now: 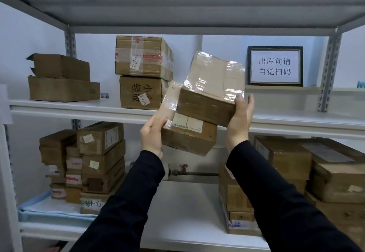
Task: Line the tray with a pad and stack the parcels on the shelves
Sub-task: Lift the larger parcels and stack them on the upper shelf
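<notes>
We hold the upper parcel point(213, 86) tilted atop the lower parcel point(187, 135), before the middle shelf point(79, 106). Our left hand point(152, 135) clamps the lower one's corner, and our right hand point(240, 121) wraps the upper one's edge. The left fingers hide behind cardboard.

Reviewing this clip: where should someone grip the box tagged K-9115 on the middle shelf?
Probably from the front, one hand on each side face of the K-9115 box. It rests on the box beneath, so its underside is covered, while both flanks look free.
</notes>
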Tool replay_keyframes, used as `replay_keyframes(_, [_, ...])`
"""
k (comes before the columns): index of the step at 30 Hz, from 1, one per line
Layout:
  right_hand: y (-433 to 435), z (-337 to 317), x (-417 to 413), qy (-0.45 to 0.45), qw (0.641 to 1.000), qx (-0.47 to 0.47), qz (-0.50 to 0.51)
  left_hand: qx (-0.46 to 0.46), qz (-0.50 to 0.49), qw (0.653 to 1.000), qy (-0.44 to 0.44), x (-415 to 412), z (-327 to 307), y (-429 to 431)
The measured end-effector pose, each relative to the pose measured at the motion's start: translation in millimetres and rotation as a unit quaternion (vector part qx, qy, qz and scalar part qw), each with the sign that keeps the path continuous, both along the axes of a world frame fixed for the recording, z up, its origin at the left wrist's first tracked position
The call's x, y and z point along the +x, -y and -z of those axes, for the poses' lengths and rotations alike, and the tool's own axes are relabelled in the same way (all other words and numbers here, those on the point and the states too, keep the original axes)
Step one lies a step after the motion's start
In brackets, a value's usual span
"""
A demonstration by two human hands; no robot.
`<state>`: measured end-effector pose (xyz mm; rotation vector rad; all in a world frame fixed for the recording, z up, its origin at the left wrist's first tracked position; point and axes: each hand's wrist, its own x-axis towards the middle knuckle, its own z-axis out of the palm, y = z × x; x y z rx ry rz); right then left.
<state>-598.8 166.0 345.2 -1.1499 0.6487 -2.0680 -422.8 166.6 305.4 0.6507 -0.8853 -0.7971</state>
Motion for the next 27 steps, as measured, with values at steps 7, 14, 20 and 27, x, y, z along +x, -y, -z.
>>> replay_keyframes(7, [20,-37,-2,-0.088,0.995,-0.035,0.013,0.091,-0.01,0.992,-0.087,-19,-44,21])
replay_keyframes(14, [50,-46,-7,-0.142,0.99,-0.015,-0.014,0.128,-0.054,0.987,-0.087,-33,-70,36])
replay_keyframes(20, [69,-57,-5,-0.172,0.984,-0.02,-0.051,0.042,-0.121,0.99,0.057,-44,-62,45])
replay_keyframes(27, [89,-59,-1,-0.237,0.965,-0.034,-0.106,0.092,-0.265,0.939,0.2,-50,-66,60])
